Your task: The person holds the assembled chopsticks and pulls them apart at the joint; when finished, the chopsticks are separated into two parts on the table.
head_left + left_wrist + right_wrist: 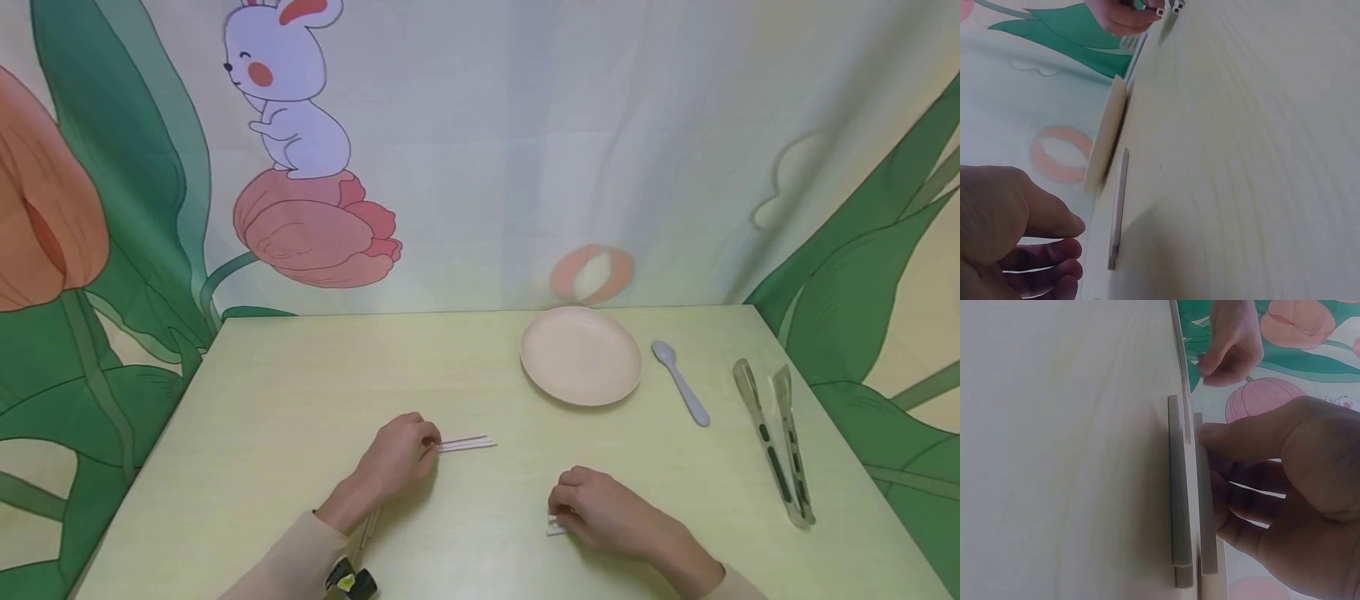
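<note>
My left hand [399,454] is over the left end of some thin pale sticks [468,444] lying side by side. Its fingers are loosely bent with nothing between them, and in the left wrist view the sticks [1119,209] lie on the table beside the fingertips. My right hand [603,512] pinches a short square-edged pale stick [1206,500] between thumb and fingers. Close below it, more such sticks [1179,487] lie on the table. Another thin stick [368,530] shows beside my left wrist, partly hidden by the arm.
A pale pink plate [581,358] sits at the back of the table [360,358]. To its right lie a lilac spoon [681,383] and metal tongs [776,450] with spread arms. Behind the table hangs a printed curtain [465,167].
</note>
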`<move>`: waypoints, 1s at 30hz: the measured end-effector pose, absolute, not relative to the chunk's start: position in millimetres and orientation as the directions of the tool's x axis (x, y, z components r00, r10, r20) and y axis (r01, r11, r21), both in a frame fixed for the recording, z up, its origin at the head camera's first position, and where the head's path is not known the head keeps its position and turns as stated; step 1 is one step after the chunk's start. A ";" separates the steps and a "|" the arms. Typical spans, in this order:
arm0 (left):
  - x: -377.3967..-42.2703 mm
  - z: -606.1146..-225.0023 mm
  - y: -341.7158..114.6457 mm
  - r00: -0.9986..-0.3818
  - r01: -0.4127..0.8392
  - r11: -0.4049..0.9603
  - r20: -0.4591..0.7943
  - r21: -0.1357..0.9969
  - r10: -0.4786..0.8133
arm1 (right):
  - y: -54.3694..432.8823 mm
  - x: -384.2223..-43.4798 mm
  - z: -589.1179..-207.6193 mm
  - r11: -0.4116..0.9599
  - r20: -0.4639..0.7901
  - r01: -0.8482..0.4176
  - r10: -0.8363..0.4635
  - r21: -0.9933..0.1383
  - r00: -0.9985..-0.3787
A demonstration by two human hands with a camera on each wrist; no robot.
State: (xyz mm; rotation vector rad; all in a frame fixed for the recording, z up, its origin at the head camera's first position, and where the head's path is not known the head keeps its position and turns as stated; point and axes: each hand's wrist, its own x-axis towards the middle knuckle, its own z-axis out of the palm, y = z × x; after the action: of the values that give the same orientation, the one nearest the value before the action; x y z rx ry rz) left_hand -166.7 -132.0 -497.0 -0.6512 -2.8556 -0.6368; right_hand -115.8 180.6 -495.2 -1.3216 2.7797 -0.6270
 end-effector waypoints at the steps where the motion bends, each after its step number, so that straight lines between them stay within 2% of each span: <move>1: -164.0 -495.6 -133.3 -0.898 0.438 0.817 0.232 0.375 0.374 | 180.7 -115.8 -495.3 0.565 0.171 -0.747 -0.746 -0.352 -0.644; 13: -126.3 -493.4 -154.6 -0.928 0.362 0.844 0.240 0.395 0.286 | 181.6 -116.1 -495.4 0.551 0.190 -0.759 -0.751 -0.347 -0.632; 30: -93.6 -501.2 -174.0 -0.980 0.193 0.874 0.126 0.446 0.152 | 181.8 -115.9 -495.1 0.544 0.197 -0.769 -0.757 -0.337 -0.622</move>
State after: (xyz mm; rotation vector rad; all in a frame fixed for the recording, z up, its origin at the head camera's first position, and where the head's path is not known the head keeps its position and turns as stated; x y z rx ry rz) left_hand -93.6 -174.0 -501.2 -0.2734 -2.9564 -0.7178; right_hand -115.9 181.8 -495.1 -1.3768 2.7846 -0.6305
